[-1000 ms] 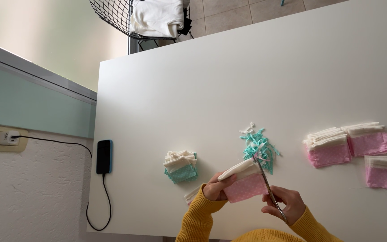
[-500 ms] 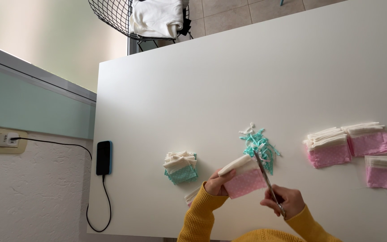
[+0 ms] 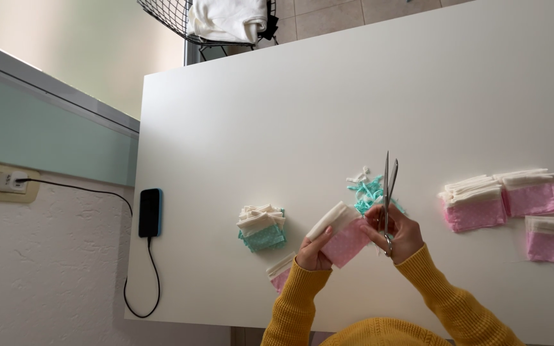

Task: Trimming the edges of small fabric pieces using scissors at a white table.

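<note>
My left hand (image 3: pixel 313 252) grips a small stack of pink dotted and cream fabric pieces (image 3: pixel 342 234) just above the white table (image 3: pixel 328 102). My right hand (image 3: pixel 397 232) holds silver scissors (image 3: pixel 388 187) by the handles, blades pointing away from me and slightly apart, beside the stack's right edge. A heap of teal and white fabric trimmings (image 3: pixel 368 190) lies just behind the scissors. Another pink and cream piece (image 3: pixel 281 272) lies on the table under my left wrist.
A teal and cream fabric stack (image 3: pixel 261 228) sits to the left. Three pink and cream stacks (image 3: pixel 509 199) lie at the right. A phone (image 3: pixel 150 212) charges at the table's left edge, cable running to a wall socket (image 3: pixel 5 182). A wire basket with white cloth (image 3: pixel 226 19) stands beyond the table.
The scissors have swung from lying across the pink stack to pointing away from me, clear of the fabric. Both hands rose slightly.
</note>
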